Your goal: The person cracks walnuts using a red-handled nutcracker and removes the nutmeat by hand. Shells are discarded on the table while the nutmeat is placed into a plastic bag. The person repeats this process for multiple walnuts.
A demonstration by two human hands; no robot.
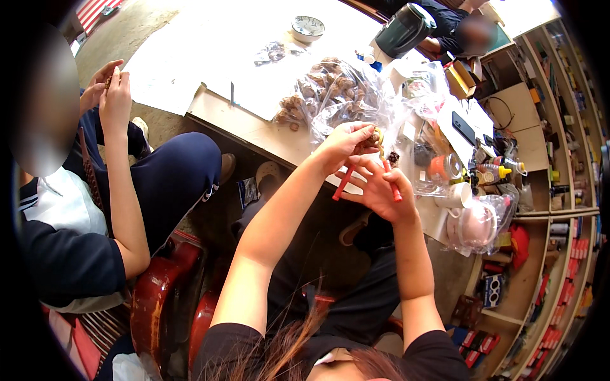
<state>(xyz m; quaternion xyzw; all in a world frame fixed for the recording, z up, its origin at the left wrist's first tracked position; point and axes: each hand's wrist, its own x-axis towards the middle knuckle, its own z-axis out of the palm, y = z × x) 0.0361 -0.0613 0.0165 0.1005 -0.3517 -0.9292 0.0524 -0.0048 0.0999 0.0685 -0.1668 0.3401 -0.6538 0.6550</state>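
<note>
My left hand (346, 145) is closed in a pinch on a small brown piece (373, 136) at the table's near edge. Below it my right hand (387, 193) holds red-handled pliers (396, 189), their handles spread apart and my fingers loosely curved between and around them; the pliers' head reaches up to the piece in my left hand. A small dark cluster (393, 157) sits beside the pliers. Just beyond my hands lies a clear bag of brown pieces (337, 86), with loose brown pieces at its left.
The white table (165, 63) carries a patterned bowl (307, 26), dark green container (399, 35), phone (462, 127), jars (445, 166) and bagged items (480, 222). A person (114, 209) sits at my left holding something small; another (445, 28) is across the table. Shelves (559, 267) line the right.
</note>
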